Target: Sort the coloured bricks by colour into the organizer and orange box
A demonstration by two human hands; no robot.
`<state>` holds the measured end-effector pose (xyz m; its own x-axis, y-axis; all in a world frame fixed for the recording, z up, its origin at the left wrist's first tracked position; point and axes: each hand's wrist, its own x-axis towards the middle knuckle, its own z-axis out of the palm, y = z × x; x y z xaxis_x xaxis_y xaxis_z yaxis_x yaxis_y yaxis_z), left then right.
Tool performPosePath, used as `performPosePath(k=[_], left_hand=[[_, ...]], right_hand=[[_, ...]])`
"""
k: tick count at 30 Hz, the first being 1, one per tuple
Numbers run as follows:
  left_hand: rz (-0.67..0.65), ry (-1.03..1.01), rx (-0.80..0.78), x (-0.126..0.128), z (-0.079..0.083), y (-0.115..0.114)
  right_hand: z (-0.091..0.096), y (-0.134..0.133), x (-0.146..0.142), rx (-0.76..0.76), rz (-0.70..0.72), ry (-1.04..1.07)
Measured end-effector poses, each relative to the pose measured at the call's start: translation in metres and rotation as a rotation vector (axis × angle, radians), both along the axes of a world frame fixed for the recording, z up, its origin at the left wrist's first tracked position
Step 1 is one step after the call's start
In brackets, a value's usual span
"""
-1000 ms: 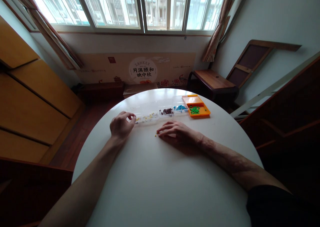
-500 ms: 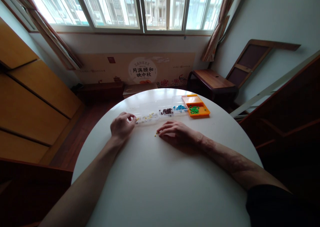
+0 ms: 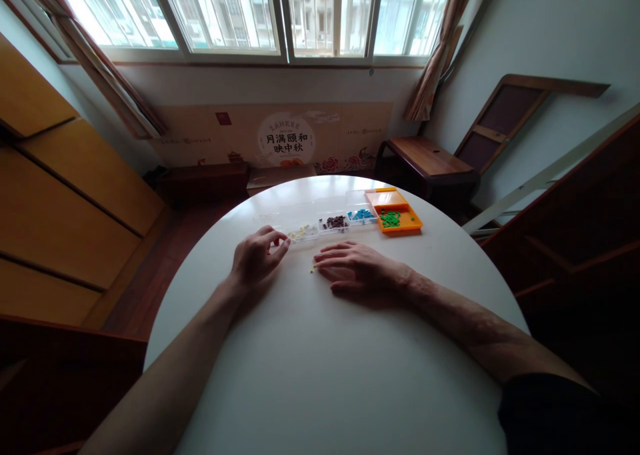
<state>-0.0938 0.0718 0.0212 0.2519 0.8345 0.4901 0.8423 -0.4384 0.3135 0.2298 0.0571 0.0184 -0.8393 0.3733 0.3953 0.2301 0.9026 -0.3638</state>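
Observation:
My left hand (image 3: 259, 255) is closed in a pinch, thumb against forefinger, at the near left side of a clear box of pale yellow and white pieces (image 3: 303, 232). Whatever sits between those fingertips is too small to make out. My right hand (image 3: 357, 265) rests low over the table with its fingers stretched out and the thumb apart. Beside its fingertips lie a few tiny yellow pieces (image 3: 312, 271) on the white tabletop. Further right in the row are a clear box of dark brown pieces (image 3: 334, 223) and one of blue pieces (image 3: 362, 215).
An orange box (image 3: 410, 223) with green pieces (image 3: 390, 219) ends the row at the right, its lid folded back. All stand on a round white table (image 3: 330, 368). Beyond it are a wooden stool (image 3: 430, 156) and a printed cardboard panel (image 3: 200, 125) under the window.
My left hand has moved right and slightly nearer, away from the leftmost compartment. My right hand's thumb has spread away from its fingers, leaving the tiny yellow pieces on the table.

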Motion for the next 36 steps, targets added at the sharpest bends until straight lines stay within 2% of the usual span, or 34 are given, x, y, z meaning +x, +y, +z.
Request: performPosePath(k=[7,10,12,15,18,20,27,36], left_hand=[[0.073,0.007,0.120,0.002,0.006,-0.001],[0.031,-0.023,0.128,0.001,0.006,-0.002],[-0.056,-0.042,0.120,0.003,0.006,-0.004],[-0.270,-0.036,0.077,0.010,0.004,-0.009],[-0.465,-0.011,0.000,0.018,0.002,-0.016],[-0.518,-0.002,-0.046,0.022,0.002,-0.019],[-0.558,0.004,-0.141,0.023,0.003,-0.021],[-0.526,0.022,-0.106,0.025,0.003,-0.019]], right_hand=[[-0.002,-0.001,-0.002,0.002,-0.051,-0.007],[-0.004,-0.002,-0.001,-0.016,-0.086,0.029],[-0.005,-0.003,-0.001,-0.022,-0.119,0.058],[-0.004,-0.004,0.000,-0.043,-0.145,0.093],[0.000,-0.003,0.003,-0.115,-0.097,0.113],[0.004,-0.003,0.005,-0.181,-0.054,0.128],[0.008,-0.002,0.010,-0.385,-0.042,0.170],[-0.007,0.007,0.009,-0.354,-0.092,0.205]])
